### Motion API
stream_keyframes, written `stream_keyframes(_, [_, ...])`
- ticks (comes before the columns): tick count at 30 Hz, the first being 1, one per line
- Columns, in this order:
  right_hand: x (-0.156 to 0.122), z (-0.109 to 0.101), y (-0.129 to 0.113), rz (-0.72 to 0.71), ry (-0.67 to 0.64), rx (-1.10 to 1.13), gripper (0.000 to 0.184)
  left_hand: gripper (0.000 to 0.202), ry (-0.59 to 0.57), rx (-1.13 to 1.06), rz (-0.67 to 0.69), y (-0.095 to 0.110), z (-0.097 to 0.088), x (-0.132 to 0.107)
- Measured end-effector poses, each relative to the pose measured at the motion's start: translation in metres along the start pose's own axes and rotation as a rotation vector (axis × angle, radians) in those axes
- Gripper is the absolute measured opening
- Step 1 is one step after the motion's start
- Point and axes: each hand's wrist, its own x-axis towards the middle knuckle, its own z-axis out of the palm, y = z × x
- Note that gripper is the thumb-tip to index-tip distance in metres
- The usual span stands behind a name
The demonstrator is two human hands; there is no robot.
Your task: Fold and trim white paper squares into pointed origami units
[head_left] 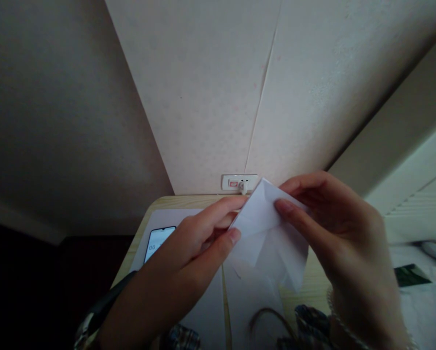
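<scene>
Both my hands hold a folded piece of white paper (pixel 267 233) up above a small wooden table (pixel 313 287). My left hand (pixel 189 257) pinches the paper's left edge between thumb and fingers. My right hand (pixel 335 233) grips its upper right part, thumb on the front and fingers behind. The paper shows several creases and a point at the top.
White sheets (pixel 207 311) lie flat on the table under my hands. A phone (pixel 157 240) with a lit screen rests at the table's left. A wall socket (pixel 238 183) sits on the wall behind. A bed with white covers (pixel 422 272) lies to the right.
</scene>
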Motion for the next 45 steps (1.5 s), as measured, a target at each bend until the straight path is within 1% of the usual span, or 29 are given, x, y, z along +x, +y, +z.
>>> stream_keyframes(3, [-0.0006,0.0004,-0.002,0.018,0.01,0.018,0.011,0.026,0.039,-0.034,-0.007,0.0007,0.0011,0.0039])
stream_keyframes(6, [-0.0009,0.0002,-0.0028,0.022,0.001,0.037,0.015,0.019,0.078,-0.017,-0.004,0.0015,0.0029,0.0058])
stream_keyframes(12, [0.0029,-0.0015,0.0006,-0.028,-0.092,0.039,0.014,0.013,0.132,0.011,-0.042,0.0016,0.0046,0.0056])
stream_keyframes(15, [0.0032,-0.0024,0.0006,-0.077,-0.139,-0.001,0.015,0.011,0.18,0.05,-0.005,0.0028,0.0039,0.006])
stream_keyframes(18, [0.0016,-0.0031,-0.0011,-0.07,-0.161,-0.021,0.016,0.012,0.208,0.102,0.011,0.0045,0.0034,0.0065])
stream_keyframes(23, [0.0008,-0.0037,-0.0036,-0.086,-0.191,-0.013,0.015,0.019,0.232,0.176,0.006,0.006,0.0034,0.0064])
stream_keyframes(26, [0.0008,-0.0032,-0.0049,-0.069,-0.189,0.002,0.016,0.023,0.228,0.183,0.007,0.0058,0.0031,0.0056])
stream_keyframes(30, [0.0002,-0.0024,-0.006,-0.062,-0.196,0.032,0.018,0.023,0.229,0.197,0.015,0.0062,0.0024,0.005])
stream_keyframes(32, [0.0004,-0.0028,-0.0056,-0.062,-0.215,0.033,0.019,0.023,0.236,0.206,0.015,0.0071,0.0021,0.0048])
stream_keyframes(36, [0.0016,-0.0049,-0.0039,-0.067,-0.255,0.039,0.019,0.025,0.216,0.21,0.02,0.0088,0.0023,0.0041])
stream_keyframes(42, [0.0008,-0.0052,-0.0054,-0.078,-0.245,0.03,0.018,0.026,0.231,0.227,0.015,0.0082,0.0017,0.0044])
stream_keyframes(45, [-0.0006,-0.004,-0.0061,-0.07,-0.202,0.013,0.017,0.023,0.229,0.22,0.024,0.0071,0.0014,0.006])
